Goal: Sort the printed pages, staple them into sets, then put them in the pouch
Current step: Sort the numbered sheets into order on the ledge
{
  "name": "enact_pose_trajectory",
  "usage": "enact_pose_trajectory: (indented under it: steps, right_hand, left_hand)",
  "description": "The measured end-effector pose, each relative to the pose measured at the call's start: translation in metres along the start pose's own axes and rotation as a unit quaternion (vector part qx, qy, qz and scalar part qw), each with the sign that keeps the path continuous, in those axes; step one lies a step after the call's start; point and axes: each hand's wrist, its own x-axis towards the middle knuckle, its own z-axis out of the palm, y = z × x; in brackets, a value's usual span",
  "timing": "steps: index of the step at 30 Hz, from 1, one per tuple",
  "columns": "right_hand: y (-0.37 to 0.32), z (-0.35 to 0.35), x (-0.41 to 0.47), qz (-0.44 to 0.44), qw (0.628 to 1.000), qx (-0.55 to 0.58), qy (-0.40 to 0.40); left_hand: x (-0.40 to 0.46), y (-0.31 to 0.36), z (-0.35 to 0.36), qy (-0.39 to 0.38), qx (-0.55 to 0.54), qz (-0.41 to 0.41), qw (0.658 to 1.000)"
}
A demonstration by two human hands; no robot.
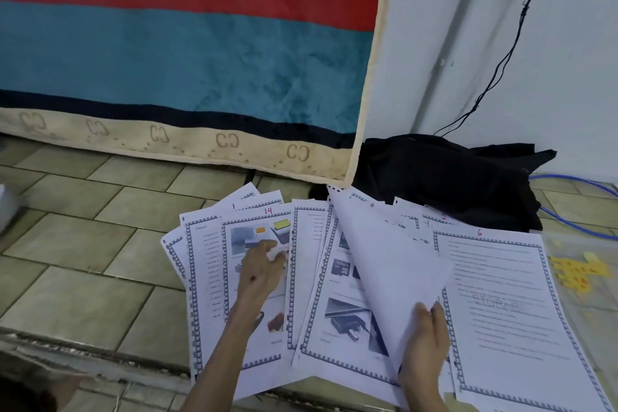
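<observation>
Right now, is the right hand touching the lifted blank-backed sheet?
Touching. The head view shows the right hand pinching the lifted sheet at its lower edge, with the fingers lying directly on the paper and curling it up off the other pages.

White printed pages (495,294) with blue-grey chequered borders; red handwritten numerals. Teal blanket (187,53) with red stripe, navy band, beige monogrammed hem. Olive-beige tiled floor (83,227). Black cloth (451,174). Blue cable (575,221).
</observation>
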Motion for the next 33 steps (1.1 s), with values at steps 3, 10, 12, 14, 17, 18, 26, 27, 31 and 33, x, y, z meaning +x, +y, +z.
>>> enact_pose_trajectory:
  steps: [3,10,12,14,17,18,26,27,31,33]
  right_hand:
    - [-0.001,-0.012,0.003,-0.097,0.989,-0.105,-0.043]
    - [0.011,-0.015,-0.013,-0.202,0.863,-0.341,-0.312]
    - [0.015,-0.011,-0.015,-0.153,0.898,-0.301,-0.281]
    - [0.015,-0.010,-0.012,-0.094,0.950,-0.216,-0.203]
    - [0.009,-0.014,-0.004,0.003,0.988,-0.108,-0.110]
    - [0.010,-0.014,-0.002,0.020,0.993,-0.076,-0.085]
    - [0.002,-0.017,0.005,-0.006,1.000,-0.003,-0.001]
    - [0.002,-0.018,0.004,-0.007,1.000,-0.001,-0.012]
    - [0.004,-0.030,0.009,0.020,0.999,0.013,-0.042]
    - [0.005,-0.033,0.010,0.018,0.998,0.009,-0.059]
  left_hand:
    - [0.005,-0.012,-0.003,0.079,0.093,-0.013,0.992]
    - [0.001,-0.016,0.002,0.115,0.211,-0.039,0.970]
    - [-0.005,-0.011,0.008,0.151,0.219,-0.006,0.964]
    - [-0.009,-0.003,0.013,0.107,0.134,0.003,0.985]
    - [-0.011,0.006,0.020,-0.031,0.034,-0.050,0.998]
    - [-0.010,0.007,0.021,-0.057,0.017,-0.051,0.997]
    - [-0.012,0.004,0.004,-0.003,-0.027,-0.026,0.999]
    - [-0.013,0.001,0.000,0.026,0.003,-0.027,0.999]
    - [-0.006,-0.018,-0.023,0.101,0.019,-0.041,0.994]
    - [-0.001,-0.026,-0.030,0.128,0.018,-0.052,0.990]
